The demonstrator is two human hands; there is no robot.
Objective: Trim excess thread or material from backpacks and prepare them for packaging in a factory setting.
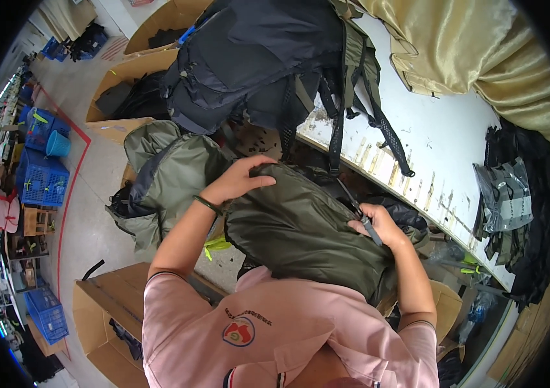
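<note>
A dark olive-green fabric bag lies in front of my chest, creased, with a seam or zip running along its far edge. My left hand grips the bag's far left edge between thumb and fingers. At the bag's right side, my right hand is closed around a slim grey tool that looks like thread snips; its far end is partly hidden. The right thumb rests near the fabric. Left of the bag, another olive-green bag hangs in loose folds.
A large black backpack with dangling straps lies across the white table, whose top is stained. Gold cloth drapes over its far right. Clear plastic packages lie at right. Cardboard boxes and blue crates stand around.
</note>
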